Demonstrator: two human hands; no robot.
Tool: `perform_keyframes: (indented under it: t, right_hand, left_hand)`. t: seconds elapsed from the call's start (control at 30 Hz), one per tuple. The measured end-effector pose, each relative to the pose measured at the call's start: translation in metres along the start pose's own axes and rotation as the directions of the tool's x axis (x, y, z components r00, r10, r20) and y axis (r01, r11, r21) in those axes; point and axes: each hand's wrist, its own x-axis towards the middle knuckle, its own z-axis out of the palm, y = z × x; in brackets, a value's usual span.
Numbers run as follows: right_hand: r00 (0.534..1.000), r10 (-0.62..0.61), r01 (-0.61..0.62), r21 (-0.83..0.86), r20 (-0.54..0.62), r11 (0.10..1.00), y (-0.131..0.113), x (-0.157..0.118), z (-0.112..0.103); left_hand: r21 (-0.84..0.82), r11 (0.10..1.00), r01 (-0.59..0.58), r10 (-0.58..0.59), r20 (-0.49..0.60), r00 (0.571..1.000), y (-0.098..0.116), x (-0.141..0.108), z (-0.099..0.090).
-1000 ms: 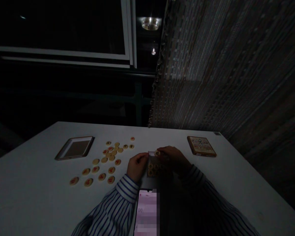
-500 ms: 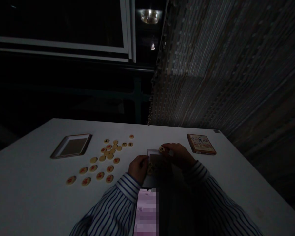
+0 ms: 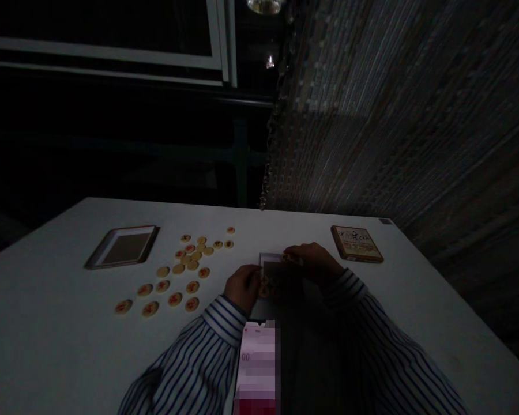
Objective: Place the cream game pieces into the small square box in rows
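An open shallow box sits in front of me on the table, with several round Chinese chess pieces in its near part. My left hand has its fingers curled on the box's left wall. Over the box's far right corner is my right hand, fingers pinched on a Chinese chess piece, partly hidden and dim. More chess pieces, some with red characters and some showing a plain side, lie scattered to the left of the box.
A white table bears everything. An open box half lies at the far left, and a closed printed box at the far right. A lit phone is at the near edge. A string curtain hangs behind the table.
My right hand has lowered the chess piece and tilted it at the box's far right corner. My left hand stays on the box. The camera view has tipped slightly downward.
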Motion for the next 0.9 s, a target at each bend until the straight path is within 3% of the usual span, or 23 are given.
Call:
perform_keyframes:
  t: [0.37, 0.7, 0.9]
  right_hand:
    - [0.993, -0.014, 0.012, 0.019, 0.119, 1.000, 0.001, 0.000, 0.000]
    - [0.966, 0.049, 0.009, -0.223, 0.253, 0.975, -0.015, 0.007, -0.002]
    - [0.967, 0.038, 0.024, -0.239, 0.251, 0.971, -0.013, 0.006, 0.007]
  left_hand:
    - [0.076, 0.996, -0.040, 0.039, 0.008, 0.999, -0.001, 0.000, -0.001]
    - [0.129, 0.987, -0.092, 0.091, 0.015, 0.996, -0.002, -0.001, -0.001]
    - [0.129, 0.987, -0.096, 0.094, 0.018, 0.995, -0.003, -0.001, 0.000]
